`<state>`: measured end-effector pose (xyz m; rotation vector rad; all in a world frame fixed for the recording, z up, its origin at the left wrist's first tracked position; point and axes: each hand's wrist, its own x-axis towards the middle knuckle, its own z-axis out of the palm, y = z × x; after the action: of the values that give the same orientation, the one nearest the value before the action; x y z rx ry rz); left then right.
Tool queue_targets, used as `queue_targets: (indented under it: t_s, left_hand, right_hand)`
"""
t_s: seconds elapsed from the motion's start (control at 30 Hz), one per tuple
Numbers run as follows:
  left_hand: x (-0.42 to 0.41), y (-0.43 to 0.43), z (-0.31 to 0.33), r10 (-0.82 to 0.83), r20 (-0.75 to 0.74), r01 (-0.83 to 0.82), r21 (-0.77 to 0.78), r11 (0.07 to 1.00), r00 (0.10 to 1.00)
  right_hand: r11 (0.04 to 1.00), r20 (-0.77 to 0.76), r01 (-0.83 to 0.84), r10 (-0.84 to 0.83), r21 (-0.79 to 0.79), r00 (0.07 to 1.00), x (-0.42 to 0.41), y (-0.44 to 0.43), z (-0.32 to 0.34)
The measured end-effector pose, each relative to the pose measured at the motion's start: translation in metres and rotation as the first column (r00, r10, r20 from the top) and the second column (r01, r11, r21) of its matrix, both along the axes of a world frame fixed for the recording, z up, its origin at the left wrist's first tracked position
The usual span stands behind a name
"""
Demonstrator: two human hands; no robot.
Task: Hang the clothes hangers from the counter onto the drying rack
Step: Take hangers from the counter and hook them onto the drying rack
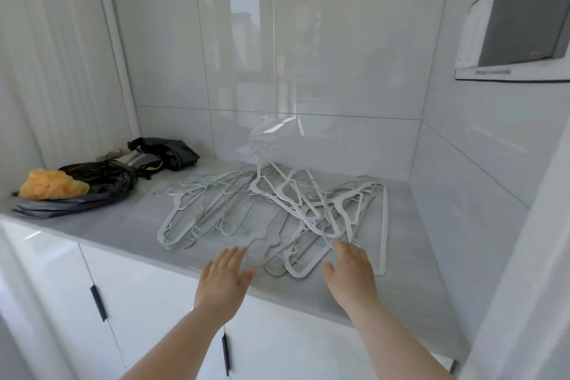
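Evidently nothing is hung yet: the hangers point(271, 213) lie tangled mid-counter point(401, 281) toward its front edge. Left hand point(223, 278) and right hand point(351, 271) reach in, fingers loosely extended, grasping nothing. No rack in view.

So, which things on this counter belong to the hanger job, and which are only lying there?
Belong to the job:
- pile of hangers
- left hand and right hand, both open, reaching for it

Only lying there:
- black plastic bags
- orange cloth
- folded items beside the bags
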<state>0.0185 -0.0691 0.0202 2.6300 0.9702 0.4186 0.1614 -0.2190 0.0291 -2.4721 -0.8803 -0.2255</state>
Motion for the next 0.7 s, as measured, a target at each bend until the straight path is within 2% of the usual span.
queue_targets:
  t_s: [0.13,0.23,0.3,0.37,0.43,0.53,0.6,0.63,0.7]
  left_hand:
    - [0.006,0.012,-0.021,0.031,-0.097,-0.03,0.014,0.999,0.995]
    - [0.009,0.018,-0.03,0.066,-0.144,-0.063,0.03,0.998,0.987]
    - [0.01,0.021,-0.031,0.067,-0.154,-0.065,0.023,0.998,0.986]
    - [0.01,0.021,-0.032,0.07,-0.172,-0.067,0.025,0.997,0.983]
    - [0.01,0.021,-0.033,0.075,-0.177,-0.071,0.027,0.997,0.981]
    - [0.01,0.02,-0.034,0.073,-0.17,-0.067,0.037,0.997,0.983]
    - [0.01,0.019,-0.033,0.072,-0.152,-0.07,0.019,0.997,0.986]
    - [0.01,0.019,-0.033,0.072,-0.151,-0.071,0.011,0.997,0.986]
    - [0.009,0.018,-0.031,0.073,-0.159,-0.073,0.001,0.997,0.985]
  right_hand:
    - [0.995,-0.011,0.025,-0.026,-0.093,1.0,0.029,0.028,-0.004]
    - [0.997,0.114,0.074,-0.075,0.016,0.991,0.044,0.039,-0.012]
    - [0.997,0.058,0.064,-0.062,-0.034,0.996,0.045,0.042,-0.013]
    - [0.994,0.065,0.079,-0.074,-0.072,0.995,0.052,0.045,-0.02]
    - [0.996,0.069,0.09,-0.088,-0.02,0.994,0.047,0.045,-0.018]
    - [0.992,0.194,0.093,-0.107,0.081,0.975,0.047,0.046,-0.023]
    - [0.993,0.128,0.101,-0.107,0.054,0.986,0.045,0.041,-0.02]
    - [0.995,0.04,0.099,-0.1,0.024,0.994,0.043,0.039,-0.016]
    - [0.992,0.044,0.129,-0.129,-0.011,0.991,0.047,0.038,-0.021]
